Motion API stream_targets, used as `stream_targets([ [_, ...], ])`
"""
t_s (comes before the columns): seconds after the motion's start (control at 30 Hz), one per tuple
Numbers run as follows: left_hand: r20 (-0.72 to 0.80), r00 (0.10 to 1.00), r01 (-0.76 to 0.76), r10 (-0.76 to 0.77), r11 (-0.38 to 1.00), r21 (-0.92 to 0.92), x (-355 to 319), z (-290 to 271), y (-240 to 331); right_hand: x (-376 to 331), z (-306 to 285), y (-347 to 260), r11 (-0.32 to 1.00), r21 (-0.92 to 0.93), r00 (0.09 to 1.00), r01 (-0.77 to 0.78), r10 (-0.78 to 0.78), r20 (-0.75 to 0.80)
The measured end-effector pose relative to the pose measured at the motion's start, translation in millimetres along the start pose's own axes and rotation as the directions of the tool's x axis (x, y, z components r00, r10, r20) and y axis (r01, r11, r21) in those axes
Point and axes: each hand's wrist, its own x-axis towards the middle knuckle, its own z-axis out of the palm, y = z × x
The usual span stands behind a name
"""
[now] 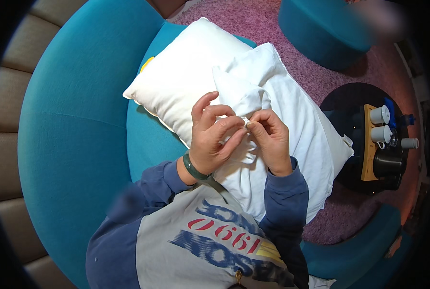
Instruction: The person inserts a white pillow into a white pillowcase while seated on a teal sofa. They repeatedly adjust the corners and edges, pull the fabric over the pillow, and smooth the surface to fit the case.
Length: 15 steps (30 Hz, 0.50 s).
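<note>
Two hands [207, 142] pinching white cloth [299, 130], pillow [186, 62] beyond

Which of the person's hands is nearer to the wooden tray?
The right. The right hand is left of the wooden tray, across the white fabric; the left hand is farther left, beyond the right hand.

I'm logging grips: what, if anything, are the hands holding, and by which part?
The left hand and right hand apparently pinch a small bit of white cloth; exactly which part cannot be told.

Both hands [209, 139] [272, 142] fingertip to fingertip, each in a pinch
</note>
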Motion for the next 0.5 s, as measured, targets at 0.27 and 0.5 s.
stream_targets([
  [0.27, 0.055, 0.998, 0.040, -0.037, 0.997, -0.062, -5.7, 6.5, -8.3, 0.6, -4.2, 2.2, 1.000, -0.013, 1.000, 0.007, -0.007, 0.026],
  [0.5, 0.051, 0.976, 0.216, -0.210, 0.931, -0.294, -11.3, 9.2, -5.0, 2.4, -5.2, 2.4, 0.999, 0.041, 1.000, -0.025, 0.026, -0.008],
])
